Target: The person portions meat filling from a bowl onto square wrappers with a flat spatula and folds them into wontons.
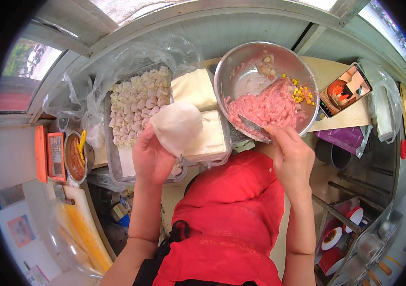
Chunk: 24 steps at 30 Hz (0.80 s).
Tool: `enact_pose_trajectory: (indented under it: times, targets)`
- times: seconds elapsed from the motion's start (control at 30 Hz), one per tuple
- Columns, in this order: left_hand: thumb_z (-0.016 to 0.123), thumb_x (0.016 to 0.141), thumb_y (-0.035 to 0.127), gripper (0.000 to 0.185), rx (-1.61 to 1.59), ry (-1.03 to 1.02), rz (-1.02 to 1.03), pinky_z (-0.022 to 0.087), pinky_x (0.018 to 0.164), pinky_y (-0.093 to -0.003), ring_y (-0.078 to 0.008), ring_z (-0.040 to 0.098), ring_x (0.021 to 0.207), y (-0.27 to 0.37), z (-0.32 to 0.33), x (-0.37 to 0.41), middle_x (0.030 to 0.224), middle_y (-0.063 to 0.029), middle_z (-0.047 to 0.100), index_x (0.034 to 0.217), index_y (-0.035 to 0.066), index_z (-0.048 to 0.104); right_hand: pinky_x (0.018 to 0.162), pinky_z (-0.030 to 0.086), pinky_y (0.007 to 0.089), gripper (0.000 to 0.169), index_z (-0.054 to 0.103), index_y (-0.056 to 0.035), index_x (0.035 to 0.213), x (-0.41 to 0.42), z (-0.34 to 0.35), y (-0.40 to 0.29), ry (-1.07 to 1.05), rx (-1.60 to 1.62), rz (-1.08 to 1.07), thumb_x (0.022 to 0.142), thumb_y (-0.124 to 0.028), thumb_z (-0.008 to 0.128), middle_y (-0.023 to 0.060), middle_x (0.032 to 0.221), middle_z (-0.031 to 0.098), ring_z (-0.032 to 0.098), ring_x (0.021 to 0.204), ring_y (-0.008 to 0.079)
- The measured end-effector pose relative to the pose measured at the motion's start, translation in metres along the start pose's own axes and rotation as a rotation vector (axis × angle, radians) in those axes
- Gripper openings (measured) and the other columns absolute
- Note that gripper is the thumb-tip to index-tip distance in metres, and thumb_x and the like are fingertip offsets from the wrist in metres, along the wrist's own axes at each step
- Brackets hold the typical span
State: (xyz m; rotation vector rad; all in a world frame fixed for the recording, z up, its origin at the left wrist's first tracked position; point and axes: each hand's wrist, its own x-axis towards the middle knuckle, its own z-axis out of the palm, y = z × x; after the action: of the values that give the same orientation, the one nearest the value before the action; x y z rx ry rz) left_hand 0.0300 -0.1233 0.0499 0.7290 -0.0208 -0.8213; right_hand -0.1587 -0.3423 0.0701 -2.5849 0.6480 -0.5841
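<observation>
A thin dough wrapper lies over the fingers of my left hand, held above the stacked wrappers. My right hand grips a flat metal spatula, its blade at the near edge of pink minced meat. The meat sits in a large steel bowl with corn kernels on its right and some pale pieces at the back. Two stacks of square wrappers stand left of the bowl. Beyond my left hand, a metal tray holds rows of filled wontons.
A phone with a lit screen lies right of the bowl, near a plastic bag. Far left are an orange scale and a pot of sauce with a yellow spoon. Crumpled clear plastic lies behind the tray.
</observation>
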Motion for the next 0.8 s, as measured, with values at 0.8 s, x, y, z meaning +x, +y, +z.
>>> enact_pose_trajectory:
  times: [0.8]
  targets:
    - [0.045,0.107,0.023,0.046,-0.150,0.163,-0.116,0.034,0.119,-0.0505,-0.0317,0.048,0.138,-0.034,0.018,-0.012,0.147,-0.0150,0.051,0.147,-0.001,0.040,0.064,0.053,0.0369,0.024,0.073,-0.0109,0.103,-0.019,0.005,-0.004,0.171,0.040,0.067,0.084,0.002,0.066,0.0049,0.091,0.068,0.067,0.076,0.0268]
